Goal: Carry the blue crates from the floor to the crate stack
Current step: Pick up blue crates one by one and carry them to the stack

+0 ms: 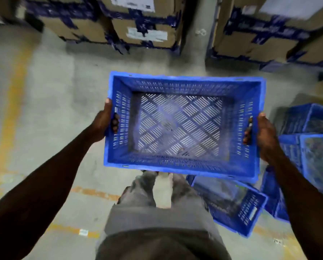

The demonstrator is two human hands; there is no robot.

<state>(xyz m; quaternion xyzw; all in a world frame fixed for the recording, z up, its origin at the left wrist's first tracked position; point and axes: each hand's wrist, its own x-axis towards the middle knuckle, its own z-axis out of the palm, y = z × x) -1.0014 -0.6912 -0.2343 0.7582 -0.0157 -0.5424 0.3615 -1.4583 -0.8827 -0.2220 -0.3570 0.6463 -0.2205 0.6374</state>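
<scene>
Rectangular blue plastic crate [183, 126] with slotted walls and lattice floor, empty, held level above the concrete floor [49, 113], left hand [105, 124] clamped on 9 o'clock handle slot, right hand [264, 136] clamped on 3 o'clock slot, more blue crates [307, 147] lying at 4 o'clock, taped cardboard boxes [143, 25] at 12 o'clock.

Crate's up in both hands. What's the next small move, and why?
Probably keep the empty blue perforated plastic crate level and carry it off: the left hand and right hand grip its end handles, it hangs clear of the grey concrete floor, and no stack is in view.
</scene>
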